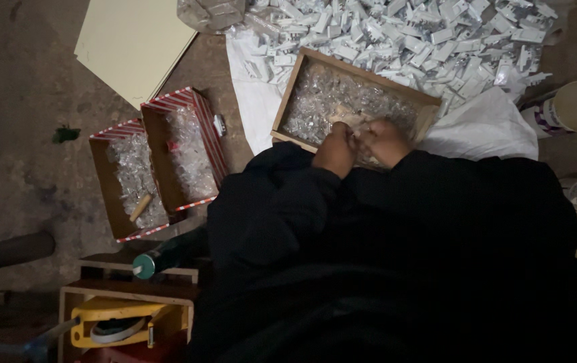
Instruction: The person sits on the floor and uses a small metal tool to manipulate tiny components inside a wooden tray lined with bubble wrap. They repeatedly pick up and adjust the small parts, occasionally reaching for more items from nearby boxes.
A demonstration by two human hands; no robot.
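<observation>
Red-and-white striped boxes (187, 144) hold clear glinting pieces; a pale wooden tray (293, 87), white plastic parts (436, 40), black sleeves (282, 195).

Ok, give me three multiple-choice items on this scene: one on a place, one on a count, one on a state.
1. Where are both hands?
A. Over the wooden tray of clear pieces
B. On the cream board
C. In the red-striped boxes

2. How many red-striped boxes are there?
A. One
B. Two
C. Four

3. What state is the wooden tray in?
A. Empty
B. Lidded
C. Open, filled with clear pieces

Answers:
1 A: the left hand and right hand meet at the near edge of the wooden tray.
2 B: two red-striped boxes lie side by side.
3 C: clear pieces cover its inside, with no lid.
</observation>
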